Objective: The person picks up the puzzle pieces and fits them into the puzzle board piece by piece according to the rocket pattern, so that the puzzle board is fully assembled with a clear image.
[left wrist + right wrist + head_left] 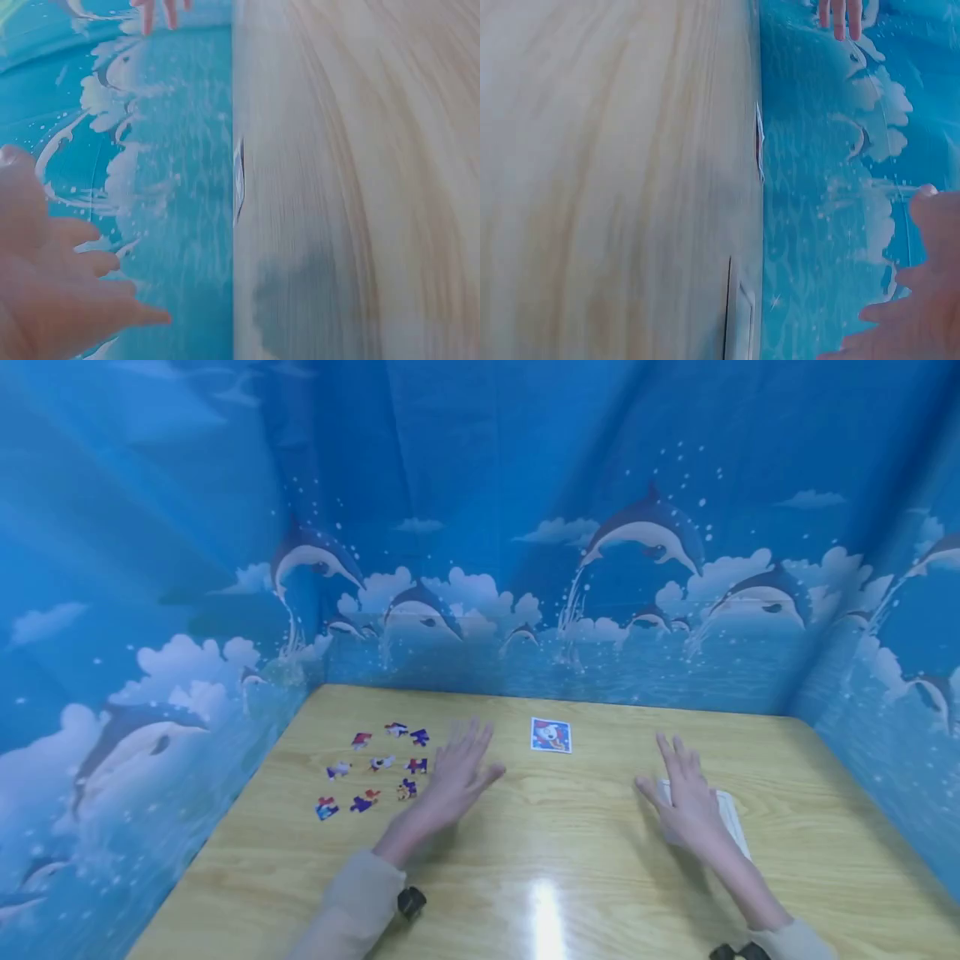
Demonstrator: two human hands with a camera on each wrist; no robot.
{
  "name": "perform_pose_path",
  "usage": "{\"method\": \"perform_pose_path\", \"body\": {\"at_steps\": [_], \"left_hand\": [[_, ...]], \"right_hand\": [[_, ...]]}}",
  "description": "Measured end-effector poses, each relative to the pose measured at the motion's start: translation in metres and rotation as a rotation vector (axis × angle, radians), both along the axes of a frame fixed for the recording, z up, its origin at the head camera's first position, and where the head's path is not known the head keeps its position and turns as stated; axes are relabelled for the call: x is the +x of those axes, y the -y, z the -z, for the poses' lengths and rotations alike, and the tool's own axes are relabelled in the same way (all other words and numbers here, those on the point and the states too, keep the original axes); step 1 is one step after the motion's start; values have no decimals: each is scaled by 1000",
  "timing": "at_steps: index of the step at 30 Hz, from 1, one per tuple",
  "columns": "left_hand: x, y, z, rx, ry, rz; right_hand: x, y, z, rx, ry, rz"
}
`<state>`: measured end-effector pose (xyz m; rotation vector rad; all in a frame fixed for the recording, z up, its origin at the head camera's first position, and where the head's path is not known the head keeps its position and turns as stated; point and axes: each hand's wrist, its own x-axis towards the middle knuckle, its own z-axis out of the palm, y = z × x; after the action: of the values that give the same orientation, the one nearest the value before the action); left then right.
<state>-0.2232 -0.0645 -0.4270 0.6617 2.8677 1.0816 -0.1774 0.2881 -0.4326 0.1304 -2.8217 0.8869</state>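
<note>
The left hand is hovering flat over the wooden table, fingers straight and spread, holding nothing; the loose puzzle pieces are lying just beside it at its nine o'clock; the small picture card is sitting near it at one o'clock; the right hand is lying with straight fingers over a white tray, gripping nothing; whether it is touching the tray is unclear.
</note>
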Motion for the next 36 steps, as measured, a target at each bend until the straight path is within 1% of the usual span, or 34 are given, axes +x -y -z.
{"method": "perform_pose_path", "body": {"at_steps": [2,3,6,10,12,14,16,20,24,26,29,32,36], "left_hand": [[-4,-7,0,185,68,66],[-6,-10,0,274,113,91],[-11,-26,1,484,242,132],[-19,-52,3,691,391,185],[-21,-66,5,783,458,219],[-21,-81,7,851,526,252],[-20,-95,9,890,589,265],[-14,-123,16,937,697,272],[-7,-147,26,955,786,260],[-3,-155,31,929,817,257],[2,-165,36,899,848,253],[4,-172,38,891,862,237],[5,-180,39,900,876,211]], "right_hand": [[1,-9,-3,-79,-22,24],[2,-14,-5,-114,-26,43],[4,-29,-7,-207,-14,103],[8,-51,-7,-273,17,162],[12,-61,-6,-273,30,183],[15,-70,-5,-265,51,195],[19,-77,-3,-268,88,196],[26,-90,0,-270,176,189],[29,-100,4,-291,261,170],[30,-104,6,-311,300,164],[30,-105,7,-328,352,167],[29,-106,7,-301,376,168],[27,-105,6,-282,373,151]]}}
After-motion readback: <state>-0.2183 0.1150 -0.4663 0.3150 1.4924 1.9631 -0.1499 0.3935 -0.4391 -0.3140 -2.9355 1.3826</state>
